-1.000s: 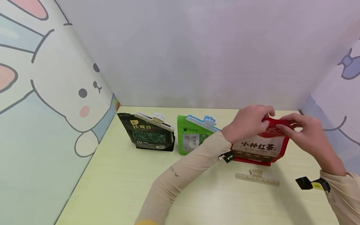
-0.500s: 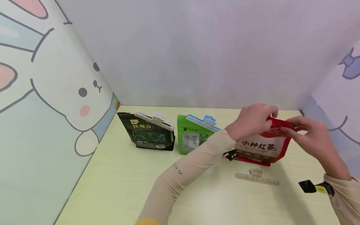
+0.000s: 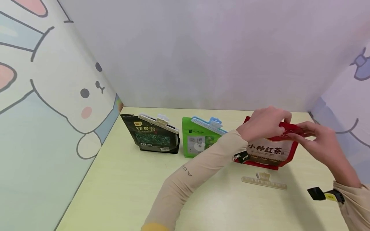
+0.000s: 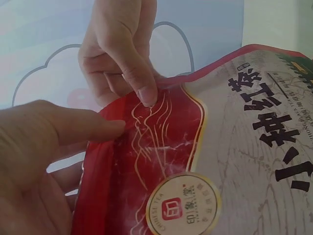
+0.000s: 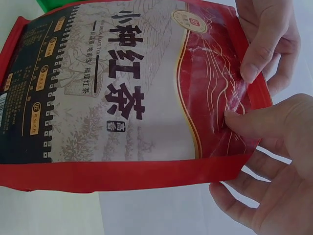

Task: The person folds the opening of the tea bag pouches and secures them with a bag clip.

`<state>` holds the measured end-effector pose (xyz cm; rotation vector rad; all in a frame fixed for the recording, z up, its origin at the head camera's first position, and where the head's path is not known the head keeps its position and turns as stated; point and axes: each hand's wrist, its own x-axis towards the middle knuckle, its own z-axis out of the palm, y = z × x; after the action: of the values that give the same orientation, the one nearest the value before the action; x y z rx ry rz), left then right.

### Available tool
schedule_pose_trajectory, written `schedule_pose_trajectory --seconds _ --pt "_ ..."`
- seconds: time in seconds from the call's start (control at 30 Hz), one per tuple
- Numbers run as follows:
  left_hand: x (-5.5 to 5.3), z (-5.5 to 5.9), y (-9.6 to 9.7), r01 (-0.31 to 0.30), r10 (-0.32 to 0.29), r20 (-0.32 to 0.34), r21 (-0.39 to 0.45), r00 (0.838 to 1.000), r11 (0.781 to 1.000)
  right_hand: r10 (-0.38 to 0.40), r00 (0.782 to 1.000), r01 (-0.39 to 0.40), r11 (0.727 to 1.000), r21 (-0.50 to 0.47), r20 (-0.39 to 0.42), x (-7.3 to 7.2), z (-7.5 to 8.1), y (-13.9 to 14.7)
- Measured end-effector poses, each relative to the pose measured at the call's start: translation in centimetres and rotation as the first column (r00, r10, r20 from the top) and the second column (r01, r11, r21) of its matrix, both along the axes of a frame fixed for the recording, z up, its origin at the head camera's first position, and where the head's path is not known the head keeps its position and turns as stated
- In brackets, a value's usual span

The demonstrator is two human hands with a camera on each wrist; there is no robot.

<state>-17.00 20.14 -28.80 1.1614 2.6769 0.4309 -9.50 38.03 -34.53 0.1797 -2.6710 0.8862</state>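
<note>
A red and cream tea bag [image 3: 267, 150] stands upright at the right of the table. My left hand [image 3: 264, 123] pinches its top edge, thumb in front and fingers behind. The right hand [image 3: 319, 139] pinches the upper right corner, its thumb on the red front panel [image 5: 215, 93]. In the left wrist view, the left thumb [image 4: 93, 128] lies along the red top strip. On the table in front of the bag lies a beige ruler-like sealing clip [image 3: 263, 181], touched by neither hand.
A black tea bag [image 3: 153, 138] with a white and beige clip [image 3: 158, 122] stands at the left. Between it and the red bag is a green tea bag [image 3: 188, 131] with a blue clip [image 3: 208, 125], partly behind my left forearm. Walls close off the back and sides.
My left hand has slid rightward along the red bag's top edge, closer to the right hand. The right hand has shifted slightly right and down. The loose clip has stayed put.
</note>
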Motion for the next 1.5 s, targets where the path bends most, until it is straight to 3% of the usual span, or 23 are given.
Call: schedule_pose_trajectory --seconds 0.3,0.47,0.73,0.97,1.23,1.5 --pt "-0.1 -0.2 0.4 -0.009 0.007 -0.032 -0.06 0.999 0.998 0.016 1.0 -0.016 1.0 0.007 -0.017 0.0 -0.6 0.3" --pt "-0.1 -0.3 0.4 -0.011 0.009 -0.059 -0.029 0.998 1.0 0.002 0.999 -0.003 1.0 -0.03 -0.046 0.2 -0.9 0.3" --pt "-0.3 -0.4 0.1 -0.016 0.018 -0.06 0.045 0.998 0.999 -0.06 0.998 0.059 0.997 -0.05 -0.02 0.2 -1.2 0.3" --pt "-0.1 -0.5 0.0 -0.016 0.02 -0.067 0.055 0.998 0.998 -0.124 0.99 0.118 0.989 -0.087 -0.063 0.3 -2.0 0.0" --pt "-0.1 -0.7 -0.2 -0.013 0.017 -0.059 0.066 0.998 0.998 -0.104 0.984 0.082 0.985 -0.153 -0.146 0.3 -2.7 0.1" --pt "-0.2 -0.6 -0.3 -0.021 0.023 -0.034 0.065 0.999 0.998 -0.103 0.98 0.068 0.978 -0.198 -0.17 0.2 -3.2 0.0"
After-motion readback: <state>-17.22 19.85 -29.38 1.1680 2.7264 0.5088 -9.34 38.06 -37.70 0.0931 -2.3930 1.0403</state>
